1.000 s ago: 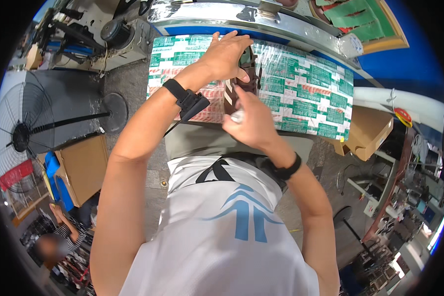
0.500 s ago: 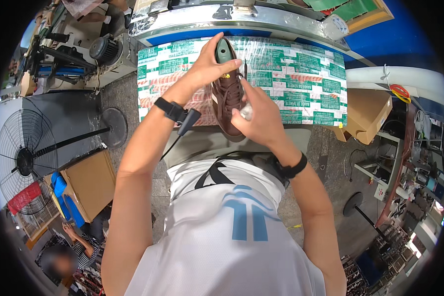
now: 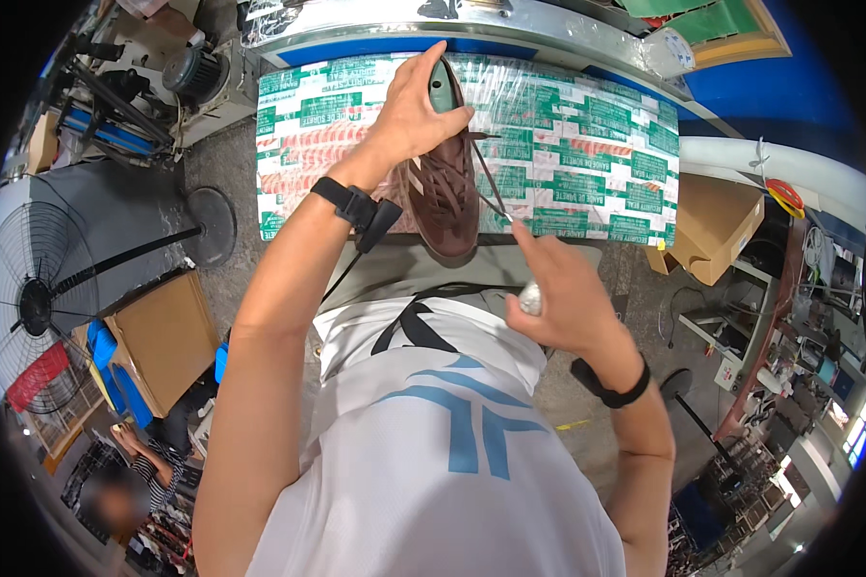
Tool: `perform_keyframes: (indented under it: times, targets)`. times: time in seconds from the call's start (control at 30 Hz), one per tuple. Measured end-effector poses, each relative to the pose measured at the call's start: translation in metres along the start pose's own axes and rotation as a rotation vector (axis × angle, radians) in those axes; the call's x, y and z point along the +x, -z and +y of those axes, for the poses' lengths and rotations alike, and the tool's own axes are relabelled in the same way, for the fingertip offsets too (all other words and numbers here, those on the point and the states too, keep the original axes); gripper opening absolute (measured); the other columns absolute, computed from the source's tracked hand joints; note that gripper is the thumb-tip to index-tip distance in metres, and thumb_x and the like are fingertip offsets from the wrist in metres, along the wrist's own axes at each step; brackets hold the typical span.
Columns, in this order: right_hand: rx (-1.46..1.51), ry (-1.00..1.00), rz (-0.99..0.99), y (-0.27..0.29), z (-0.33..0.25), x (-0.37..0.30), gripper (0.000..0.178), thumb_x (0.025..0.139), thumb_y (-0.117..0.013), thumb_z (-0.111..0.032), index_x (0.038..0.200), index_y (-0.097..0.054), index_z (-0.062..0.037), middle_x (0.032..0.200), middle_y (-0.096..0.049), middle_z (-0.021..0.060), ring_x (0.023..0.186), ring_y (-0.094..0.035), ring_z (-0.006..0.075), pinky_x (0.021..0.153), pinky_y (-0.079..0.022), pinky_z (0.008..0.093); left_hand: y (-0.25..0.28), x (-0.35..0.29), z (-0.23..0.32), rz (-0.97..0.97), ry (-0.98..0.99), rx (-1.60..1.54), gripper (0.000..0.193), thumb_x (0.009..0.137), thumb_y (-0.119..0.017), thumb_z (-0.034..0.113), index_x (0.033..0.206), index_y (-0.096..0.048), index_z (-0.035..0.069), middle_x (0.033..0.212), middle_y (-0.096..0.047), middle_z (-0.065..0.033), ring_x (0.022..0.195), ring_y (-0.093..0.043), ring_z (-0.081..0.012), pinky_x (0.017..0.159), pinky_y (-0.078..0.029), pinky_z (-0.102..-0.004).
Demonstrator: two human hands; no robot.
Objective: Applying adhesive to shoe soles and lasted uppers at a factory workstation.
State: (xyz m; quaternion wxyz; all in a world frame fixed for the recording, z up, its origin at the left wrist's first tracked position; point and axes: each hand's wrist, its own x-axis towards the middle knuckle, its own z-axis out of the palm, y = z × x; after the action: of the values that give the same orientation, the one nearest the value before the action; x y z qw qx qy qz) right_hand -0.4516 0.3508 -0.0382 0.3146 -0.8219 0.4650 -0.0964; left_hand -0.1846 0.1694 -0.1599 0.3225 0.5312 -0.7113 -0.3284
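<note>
A dark brown lace-up shoe [image 3: 440,207] with a green insole rests on the patterned surface, toe toward me. My left hand [image 3: 412,117] grips its heel end, thumb across the opening and fingers along the left side. From the upper eyelets a brown shoelace [image 3: 489,178] stretches taut to the right, reaching the index fingertip of my right hand [image 3: 573,288]. That hand is closed around a whitish, shiny lump [image 3: 530,298], mostly hidden in the palm; its kind cannot be made out. The index finger points out toward the lace.
Under the shoe lies a board [image 3: 587,154] covered in green-and-white printed tape. A metal rail [image 3: 548,43] runs behind it. Cardboard boxes stand at right [image 3: 717,226] and left [image 3: 168,341]. A large fan [image 3: 37,306] is at far left, and another person [image 3: 154,471] sits at lower left.
My right hand has pulled back from the shoe, down and to the right, and the lace is drawn out with it. My left hand keeps its hold on the heel end.
</note>
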Motion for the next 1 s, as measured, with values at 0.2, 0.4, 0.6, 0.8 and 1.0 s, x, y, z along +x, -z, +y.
perform_keyframes:
  times: [0.2, 0.4, 0.6, 0.8, 1.0]
  targets:
    - [0.054, -0.036, 0.11, -0.027, -0.004, -0.02, 0.088, 0.082, -0.083, -0.027, 0.159, -0.051, 0.0046, 0.109, -0.065, 0.0192, 0.098, -0.067, 0.0392, 0.085, -0.056, 0.048, 0.0, 0.002, 0.002, -0.007, 0.004, -0.019, 0.102, 0.087, -0.087, 0.038, 0.171, -0.037, 0.009, 0.167, -0.043, -0.0297, 0.158, -0.039, -0.0467, 0.131, -0.034, -0.0529]
    - [0.192, -0.102, 0.098, -0.037, 0.0, -0.004, 0.094, 0.078, -0.084, -0.021, 0.162, -0.05, 0.0011, 0.105, -0.065, 0.0177, 0.096, -0.067, 0.0377, 0.083, -0.056, 0.0464, -0.004, -0.002, -0.007, 0.02, 0.03, 0.051, 0.103, 0.087, -0.086, 0.04, 0.171, -0.036, 0.008, 0.165, -0.044, -0.0288, 0.157, -0.04, -0.0464, 0.129, -0.035, -0.0539]
    - [0.017, 0.156, 0.311, -0.054, 0.015, 0.084, 0.09, 0.077, -0.085, -0.023, 0.156, -0.052, 0.0037, 0.101, -0.064, 0.0167, 0.091, -0.066, 0.0369, 0.081, -0.055, 0.0481, -0.001, 0.001, 0.003, -0.042, 0.024, -0.015, 0.11, 0.087, -0.088, 0.047, 0.173, -0.032, 0.008, 0.167, -0.041, -0.0306, 0.16, -0.035, -0.0473, 0.131, -0.033, -0.0541]
    - [0.006, 0.2, 0.228, -0.06, 0.012, 0.077, 0.086, 0.077, -0.085, -0.026, 0.151, -0.055, 0.0055, 0.098, -0.063, 0.0166, 0.088, -0.066, 0.0374, 0.078, -0.055, 0.0482, -0.003, -0.008, 0.0, -0.03, 0.042, 0.1, 0.111, 0.087, -0.087, 0.049, 0.174, -0.03, 0.01, 0.166, -0.04, -0.032, 0.159, -0.036, -0.0487, 0.13, -0.034, -0.0562]
    - [0.172, 0.062, 0.22, -0.075, -0.017, 0.103, 0.082, 0.08, -0.084, -0.031, 0.146, -0.059, 0.0097, 0.098, -0.066, 0.0183, 0.087, -0.07, 0.0393, 0.076, -0.058, 0.0483, -0.001, 0.004, 0.005, -0.068, 0.054, 0.168, 0.112, 0.089, -0.085, 0.049, 0.175, -0.025, 0.011, 0.167, -0.037, -0.0333, 0.158, -0.036, -0.0502, 0.129, -0.036, -0.0569]
